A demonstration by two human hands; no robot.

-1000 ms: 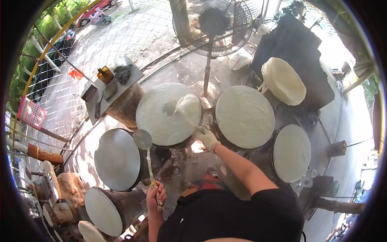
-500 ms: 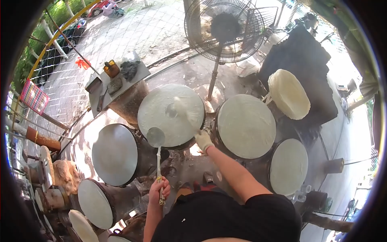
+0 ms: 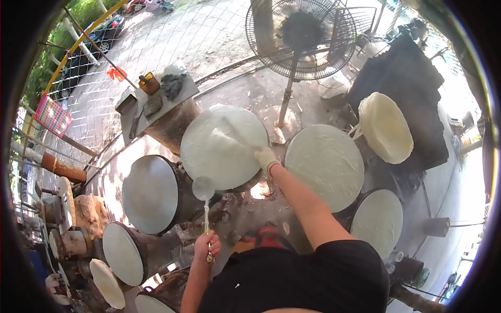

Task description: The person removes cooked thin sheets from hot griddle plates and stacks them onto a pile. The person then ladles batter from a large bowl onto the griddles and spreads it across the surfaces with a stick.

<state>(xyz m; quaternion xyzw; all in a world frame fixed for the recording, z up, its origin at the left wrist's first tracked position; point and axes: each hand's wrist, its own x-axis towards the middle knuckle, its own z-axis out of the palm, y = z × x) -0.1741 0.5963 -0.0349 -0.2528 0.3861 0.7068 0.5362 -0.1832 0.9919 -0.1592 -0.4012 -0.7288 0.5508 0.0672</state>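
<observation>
A person's left hand (image 3: 207, 247) clenches the handle of a metal ladle (image 3: 203, 189), its bowl over the near edge of a round griddle (image 3: 242, 184) coated in a pale layer (image 3: 202, 151); contact cannot be judged. The gloved right hand (image 3: 266, 158) reaches to the same griddle's right side, its fingers curled, though blur leaves its grasp unclear. A pale streak (image 3: 224, 140) smears across the layer beside it. To the right sits a second coated griddle (image 3: 324, 168); to the left, a grey one (image 3: 150, 195). Farther out, a pale, rounded stack (image 3: 385, 128) rests near a large standing fan (image 3: 302, 32).
</observation>
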